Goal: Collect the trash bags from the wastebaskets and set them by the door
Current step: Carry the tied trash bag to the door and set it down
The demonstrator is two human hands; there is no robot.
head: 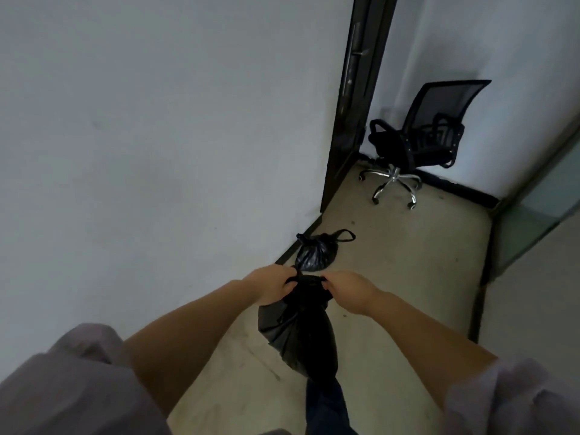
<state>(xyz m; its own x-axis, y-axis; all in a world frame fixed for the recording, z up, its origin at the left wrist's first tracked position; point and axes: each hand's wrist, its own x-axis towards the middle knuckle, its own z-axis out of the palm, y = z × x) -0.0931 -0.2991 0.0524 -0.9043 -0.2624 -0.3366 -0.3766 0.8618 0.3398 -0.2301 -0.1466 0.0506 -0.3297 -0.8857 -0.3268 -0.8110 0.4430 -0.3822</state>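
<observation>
I hold a full black trash bag (298, 334) in front of me, hanging above the floor. My left hand (274, 285) grips the left side of its top and my right hand (350, 291) grips the right side. A second black trash bag (315, 254), tied with its handles loose, lies on the floor against the white wall, just beyond my hands. The dark door (354, 98) stands open further along the same wall, past that bag.
A black mesh office chair (414, 142) on a chrome wheeled base stands in the far corner behind the door. A glass partition (533, 221) runs along the right. The beige floor (408, 262) lies between the wall and the partition.
</observation>
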